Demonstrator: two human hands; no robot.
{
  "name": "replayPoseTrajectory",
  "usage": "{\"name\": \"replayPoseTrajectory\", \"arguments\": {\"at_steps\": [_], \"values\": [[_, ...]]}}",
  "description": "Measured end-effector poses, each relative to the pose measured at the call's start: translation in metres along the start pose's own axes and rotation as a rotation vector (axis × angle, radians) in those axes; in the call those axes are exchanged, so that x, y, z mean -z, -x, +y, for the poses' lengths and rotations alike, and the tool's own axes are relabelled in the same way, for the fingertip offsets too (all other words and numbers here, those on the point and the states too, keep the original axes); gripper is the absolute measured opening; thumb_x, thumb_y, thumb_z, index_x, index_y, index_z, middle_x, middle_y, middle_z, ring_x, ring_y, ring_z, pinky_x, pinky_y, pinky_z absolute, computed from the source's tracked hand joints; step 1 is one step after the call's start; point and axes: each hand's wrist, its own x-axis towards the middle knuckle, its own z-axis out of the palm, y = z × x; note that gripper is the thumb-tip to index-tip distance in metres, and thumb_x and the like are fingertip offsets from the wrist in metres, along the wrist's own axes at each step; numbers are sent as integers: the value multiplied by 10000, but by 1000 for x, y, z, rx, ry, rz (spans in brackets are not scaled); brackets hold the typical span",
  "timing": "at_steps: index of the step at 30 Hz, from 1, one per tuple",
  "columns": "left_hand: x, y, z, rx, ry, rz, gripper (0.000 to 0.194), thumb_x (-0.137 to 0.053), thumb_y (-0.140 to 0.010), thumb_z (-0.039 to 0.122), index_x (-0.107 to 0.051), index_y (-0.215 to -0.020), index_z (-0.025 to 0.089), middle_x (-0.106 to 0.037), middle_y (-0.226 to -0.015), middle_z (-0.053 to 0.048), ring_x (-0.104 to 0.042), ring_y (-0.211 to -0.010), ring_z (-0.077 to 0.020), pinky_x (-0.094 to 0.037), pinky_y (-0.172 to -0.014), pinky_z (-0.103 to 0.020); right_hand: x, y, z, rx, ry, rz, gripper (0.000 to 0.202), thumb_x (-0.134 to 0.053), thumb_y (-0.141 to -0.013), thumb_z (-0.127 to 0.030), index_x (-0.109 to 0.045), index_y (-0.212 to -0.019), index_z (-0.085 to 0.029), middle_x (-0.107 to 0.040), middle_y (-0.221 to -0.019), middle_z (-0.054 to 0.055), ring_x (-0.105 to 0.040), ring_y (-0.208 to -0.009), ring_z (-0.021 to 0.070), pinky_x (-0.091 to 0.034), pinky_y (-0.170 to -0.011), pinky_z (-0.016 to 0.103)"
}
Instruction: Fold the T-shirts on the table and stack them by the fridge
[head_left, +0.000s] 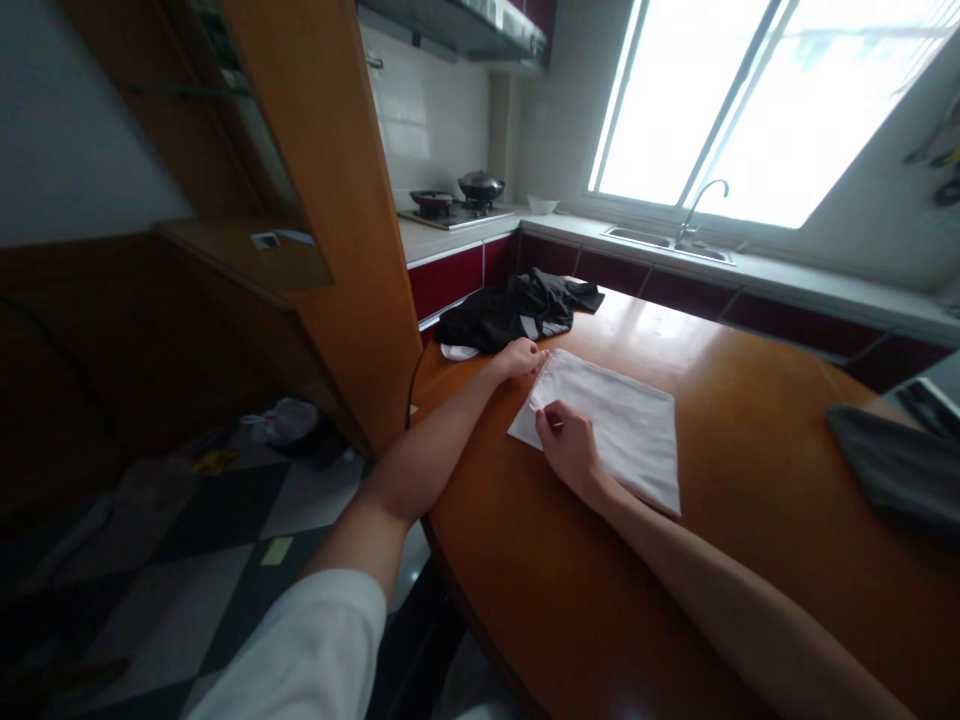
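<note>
A flat, roughly rectangular white cloth (pixel 622 415), layered like a fabric bag, lies on the wooden table (pixel 720 590). Its left edge looks slightly gathered. At the far left corner of the cloth, my left hand (pixel 519 358) has its fingers closed in a pinch on the edge. My right hand (pixel 571 448) is over the near left part, its fingers curled and pressed together at the same edge. A small white bit shows between the right fingertips, too small to make out clearly. Just beyond my left hand rests a heap of black clothing (pixel 517 305).
A dark grey cloth (pixel 892 470) lies at the table's right side. Behind the table runs a counter (pixel 810 275) with a sink, a faucet (pixel 697 205) and a stove (pixel 454 215) bearing pans. A wooden partition (pixel 330 200) stands at the left, near the table's edge.
</note>
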Motion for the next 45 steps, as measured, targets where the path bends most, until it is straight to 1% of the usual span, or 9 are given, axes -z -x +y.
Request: {"name": "replayPoseTrajectory", "arguments": {"at_steps": [5,10,13,18,21,28,34,42,45], "values": [[6,8,6,81,35,-60,571,-633,-909,570,-613,-537,138,-646,-551,-89,-545,-429,-127,-393,-487,-260,4,0,-4,-26,-92,116,268,-519,-917,-362,-516,-688,-224,-575,-658,-10,-538,-602,138,-483,-559,239],[7,22,19,214,103,-216,563,-652,-901,579,-622,-571,124,-645,-547,-98,-605,-465,-149,-391,-475,-244,8,-1,-8,-7,-136,193,250,-512,-905,-341,-494,-684,-225,-534,-644,-23,-500,-583,129,-477,-506,224],[2,24,23,195,202,-169,453,-732,-858,538,-657,-699,120,-632,-562,-57,-611,-494,-140,-440,-504,-226,8,0,-8,18,-122,191,244,-504,-909,-341,-493,-691,-231,-533,-656,-22,-515,-599,136,-481,-509,225],[-12,16,22,75,261,-19,480,-858,-765,397,-679,-1114,122,-608,-610,13,-572,-516,-120,-478,-540,-220,8,4,-10,56,-2,85,225,-501,-944,-332,-514,-741,-236,-603,-757,-12,-582,-627,132,-472,-576,231],[-18,10,18,-1,287,10,525,-843,-773,288,-664,-1239,121,-630,-645,14,-562,-525,-105,-477,-559,-213,9,6,-15,92,144,21,206,-517,-971,-328,-564,-793,-237,-647,-821,-7,-632,-696,140,-439,-626,237],[-23,-2,9,-133,315,66,356,-801,-733,176,-782,-1078,86,-765,-877,-82,-650,-680,-125,-518,-694,-227,9,7,-22,184,348,-112,177,-535,-999,-295,-611,-847,-246,-673,-895,24,-632,-833,182,-423,-692,267],[-20,-4,7,-204,288,118,421,-814,-735,221,-777,-1128,73,-780,-939,-121,-669,-697,-149,-532,-703,-249,6,3,-25,280,422,-159,206,-528,-1016,-277,-616,-834,-236,-682,-901,50,-623,-886,203,-439,-813,303],[-22,-4,1,-206,155,139,314,-787,-682,144,-813,-992,102,-772,-845,-60,-672,-713,-150,-547,-713,-239,-2,1,-24,312,529,-346,164,-526,-1020,-239,-674,-954,-210,-695,-971,67,-616,-942,217,-454,-803,310],[-22,-3,1,-230,101,137,310,-756,-722,135,-806,-1025,99,-775,-900,-71,-676,-733,-150,-550,-746,-245,-3,0,-22,314,503,-353,191,-502,-1031,-246,-680,-970,-215,-695,-978,64,-615,-951,214,-458,-807,303]]}}
